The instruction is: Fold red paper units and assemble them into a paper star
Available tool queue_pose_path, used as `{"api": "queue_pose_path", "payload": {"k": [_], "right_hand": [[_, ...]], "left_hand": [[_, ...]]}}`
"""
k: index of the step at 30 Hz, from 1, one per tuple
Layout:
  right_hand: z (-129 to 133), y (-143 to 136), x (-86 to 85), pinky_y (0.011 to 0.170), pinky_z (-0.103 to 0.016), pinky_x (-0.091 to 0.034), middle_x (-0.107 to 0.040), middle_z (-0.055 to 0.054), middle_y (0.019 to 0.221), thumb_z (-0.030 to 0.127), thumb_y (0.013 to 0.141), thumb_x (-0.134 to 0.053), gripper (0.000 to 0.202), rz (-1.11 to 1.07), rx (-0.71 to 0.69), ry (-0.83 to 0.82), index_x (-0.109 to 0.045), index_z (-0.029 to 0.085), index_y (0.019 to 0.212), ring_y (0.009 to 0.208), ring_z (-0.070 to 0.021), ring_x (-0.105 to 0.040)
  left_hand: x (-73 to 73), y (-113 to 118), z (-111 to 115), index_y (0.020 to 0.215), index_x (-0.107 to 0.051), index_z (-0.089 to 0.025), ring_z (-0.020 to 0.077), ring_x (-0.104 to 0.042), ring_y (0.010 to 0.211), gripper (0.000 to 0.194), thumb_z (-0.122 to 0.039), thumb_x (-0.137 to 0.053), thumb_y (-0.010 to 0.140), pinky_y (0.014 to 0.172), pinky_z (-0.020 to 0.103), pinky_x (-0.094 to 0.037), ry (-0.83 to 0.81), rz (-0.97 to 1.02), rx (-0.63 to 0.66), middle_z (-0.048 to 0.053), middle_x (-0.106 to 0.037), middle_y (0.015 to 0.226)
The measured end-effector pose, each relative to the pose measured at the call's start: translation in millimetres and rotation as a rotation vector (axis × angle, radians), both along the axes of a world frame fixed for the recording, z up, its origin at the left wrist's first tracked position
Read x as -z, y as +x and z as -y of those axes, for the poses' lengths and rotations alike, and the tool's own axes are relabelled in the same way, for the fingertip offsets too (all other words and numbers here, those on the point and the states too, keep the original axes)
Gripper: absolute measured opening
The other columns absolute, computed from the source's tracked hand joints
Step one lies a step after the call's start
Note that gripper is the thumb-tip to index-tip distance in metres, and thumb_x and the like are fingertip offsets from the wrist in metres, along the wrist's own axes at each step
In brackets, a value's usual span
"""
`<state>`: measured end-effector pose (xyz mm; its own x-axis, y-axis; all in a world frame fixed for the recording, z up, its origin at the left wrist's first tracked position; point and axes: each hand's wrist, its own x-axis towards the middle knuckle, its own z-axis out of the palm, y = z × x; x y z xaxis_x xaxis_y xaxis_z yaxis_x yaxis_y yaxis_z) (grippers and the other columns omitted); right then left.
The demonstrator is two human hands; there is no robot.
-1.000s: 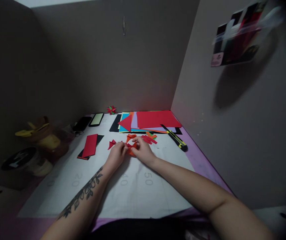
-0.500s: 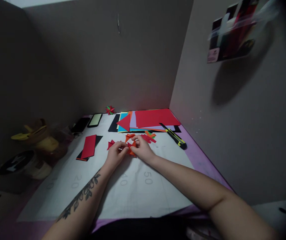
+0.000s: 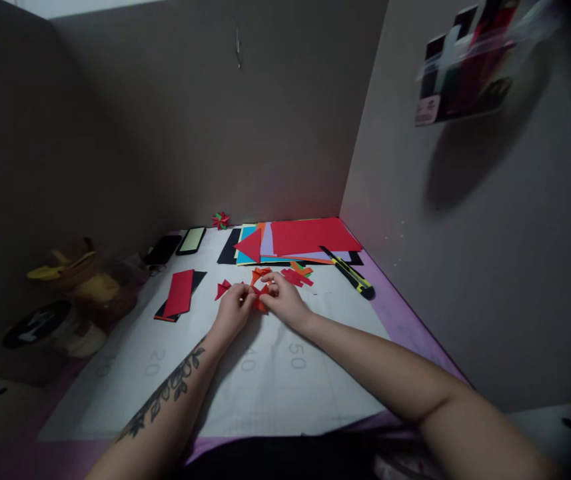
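Observation:
Both my hands meet over the middle of the white sheet. My left hand point(image 3: 235, 308) pinches the left side of a folded red and orange paper piece point(image 3: 262, 301). From the other side, my right hand point(image 3: 286, 300) grips the same piece between thumb and fingers; the fingers partly cover it. Just beyond lies an orange folded paper point(image 3: 259, 273). A red folded paper point(image 3: 222, 289) rests left of my left hand. Red paper strips point(image 3: 297, 277), with a few orange and green ones, lie beyond my right hand.
Coloured paper sheets point(image 3: 315, 237) are stacked at the back. A yellow and black utility knife point(image 3: 350, 275) lies right. A red paper rectangle point(image 3: 179, 293) and a phone point(image 3: 191, 241) are left. A red and green paper star point(image 3: 220, 221) stands by the wall.
The view has shifted very slightly. Both hands stay in about the same place with the folded paper piece between them.

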<state>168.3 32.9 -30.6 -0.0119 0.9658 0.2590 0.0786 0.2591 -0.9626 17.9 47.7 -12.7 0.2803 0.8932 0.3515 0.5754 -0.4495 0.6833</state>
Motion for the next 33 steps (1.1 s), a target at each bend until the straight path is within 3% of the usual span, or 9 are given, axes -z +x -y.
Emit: {"api": "queue_pose_path", "payload": {"k": [6,13,17,24,28,33], "right_hand": [[3.2,-1.7,-1.4,0.052,-0.022,-0.036,-0.044,0.009,0.056,0.018,0.07,-0.052,0.029,0.046,0.011,0.024,-0.049,0.023,0.098,0.05,-0.0101,-0.044],[-0.6,-0.4,3.7,0.048,-0.02,-0.031,-0.039,0.01,0.053,0.017,0.069,-0.053,0.027,0.038,0.033,0.028,-0.049,0.023,0.095,0.048,-0.0093,-0.039],[-1.4,-0.8,3.9,0.044,-0.019,-0.027,-0.039,0.011,0.052,0.017,0.068,-0.056,0.029,-0.045,-0.032,-0.011,-0.047,0.022,0.094,0.045,-0.0082,-0.038],[-2.9,-1.1,0.4,0.047,-0.019,-0.034,-0.05,0.01,0.058,0.018,0.064,-0.062,0.036,-0.286,-0.117,-0.115,-0.044,0.022,0.095,0.047,-0.0085,-0.045],[-4.6,0.9,0.0,0.051,-0.02,-0.037,-0.052,0.009,0.061,0.016,0.061,-0.063,0.038,-0.37,-0.075,-0.151,-0.044,0.022,0.094,0.052,-0.0095,-0.048],[-4.0,0.3,-0.3,0.052,-0.02,-0.036,-0.051,0.009,0.061,0.017,0.063,-0.061,0.035,-0.348,-0.026,-0.145,-0.045,0.022,0.093,0.052,-0.0091,-0.047]], "left_hand": [[3.7,5.6,1.3,0.066,-0.048,-0.019,0.0158,-0.049,0.07,0.016,-0.025,-0.045,0.081,0.066,0.027,-0.038,0.026,0.003,-0.062,0.001,-0.052,0.071],[4.8,8.3,3.9,0.075,-0.048,-0.018,0.011,-0.051,0.053,0.016,-0.031,-0.056,0.075,0.054,0.023,-0.039,-0.254,0.364,-0.039,-0.004,-0.053,0.06],[2.7,8.1,5.3,0.086,-0.042,-0.02,0.0094,-0.053,0.048,0.028,-0.03,-0.064,0.071,0.05,0.02,-0.039,-0.329,0.535,0.021,-0.007,-0.054,0.058],[-7.8,8.2,9.0,0.097,-0.044,-0.019,0.01,-0.056,0.048,0.042,-0.03,-0.069,0.065,0.049,0.02,-0.042,-0.413,0.583,0.058,-0.006,-0.059,0.06],[-7.8,11.4,10.7,0.096,-0.046,-0.017,0.0086,-0.054,0.048,0.043,-0.031,-0.07,0.063,0.048,0.018,-0.041,-0.408,0.588,-0.002,-0.007,-0.055,0.058],[-6.1,12.5,11.0,0.096,-0.044,-0.018,0.0076,-0.051,0.047,0.04,-0.029,-0.068,0.066,0.047,0.017,-0.039,-0.374,0.568,0.016,-0.009,-0.052,0.057]]}}
